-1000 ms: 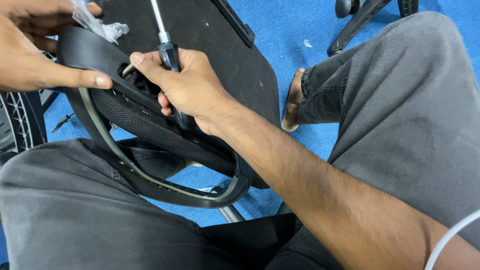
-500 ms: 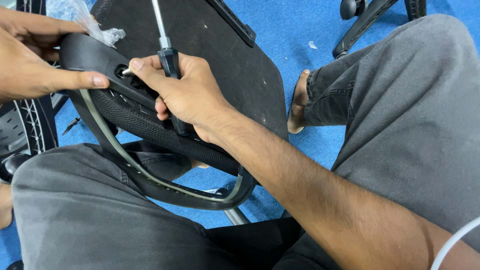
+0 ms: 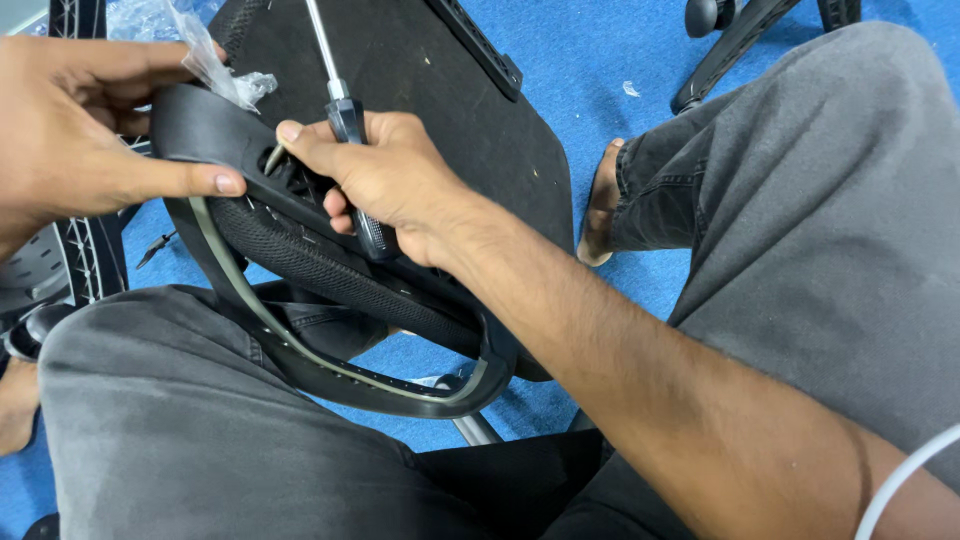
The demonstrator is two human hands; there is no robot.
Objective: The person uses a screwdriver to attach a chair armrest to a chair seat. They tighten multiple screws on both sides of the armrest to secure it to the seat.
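Head view, right hand (image 3: 395,185) fingers clenched on screwdriver (image 3: 350,140), left hand (image 3: 75,125) gripping mesh headrest (image 3: 300,260)

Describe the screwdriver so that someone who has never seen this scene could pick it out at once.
Start at the curved black mesh chair part lying across the grey-trousered lap. The right hand rests on its upper end, gripping a screwdriver with a black ribbed handle and a thin silver shaft running up out of the picture. It is the only straight metal rod among black plastic parts.
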